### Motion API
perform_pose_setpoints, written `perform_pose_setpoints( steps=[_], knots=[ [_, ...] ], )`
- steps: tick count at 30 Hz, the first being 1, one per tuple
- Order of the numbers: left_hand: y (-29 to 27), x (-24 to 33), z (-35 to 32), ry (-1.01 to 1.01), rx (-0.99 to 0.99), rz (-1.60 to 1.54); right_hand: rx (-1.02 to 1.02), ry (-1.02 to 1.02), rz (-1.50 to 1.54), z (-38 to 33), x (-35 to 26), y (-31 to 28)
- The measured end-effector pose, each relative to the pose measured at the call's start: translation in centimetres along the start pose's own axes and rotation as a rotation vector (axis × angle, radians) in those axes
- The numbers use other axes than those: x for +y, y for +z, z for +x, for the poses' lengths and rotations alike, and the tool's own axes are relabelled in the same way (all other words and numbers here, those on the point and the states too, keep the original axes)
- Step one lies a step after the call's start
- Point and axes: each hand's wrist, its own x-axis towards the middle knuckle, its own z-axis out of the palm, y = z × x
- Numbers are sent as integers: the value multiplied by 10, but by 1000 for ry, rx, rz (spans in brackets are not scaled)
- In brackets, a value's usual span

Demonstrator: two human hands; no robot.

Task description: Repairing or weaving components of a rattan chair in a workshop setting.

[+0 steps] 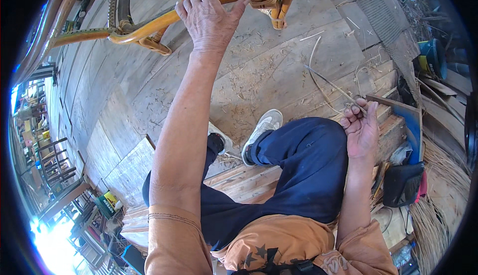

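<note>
My left hand [208, 18] reaches far forward and grips a curved rail of a yellow rattan chair frame [149, 26] that stands on the wooden plank floor. My right hand [361, 128] rests by my right knee and pinches a thin, long rattan strip [326, 81] that runs up and away over the floor. I sit with dark blue trousers [298, 165] and light shoes [261, 133] below me.
The plank floor [269, 66] is strewn with shavings. Bundles of cane strips [433, 220] lie at the right, next to a dark pouch [401, 183] and a blue board [411, 120]. Shelves and furniture frames [55, 165] stand far left.
</note>
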Motion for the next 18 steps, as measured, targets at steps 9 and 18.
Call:
perform_pose_setpoints(
  steps=[9, 18],
  knots=[
    [-3, 7, 2, -54, -43, 14, -11, -14, -17, -3, 1, 2],
    [-4, 5, -1, 36, -20, -4, -169, -59, 19, -6, 4, -4]
  ],
)
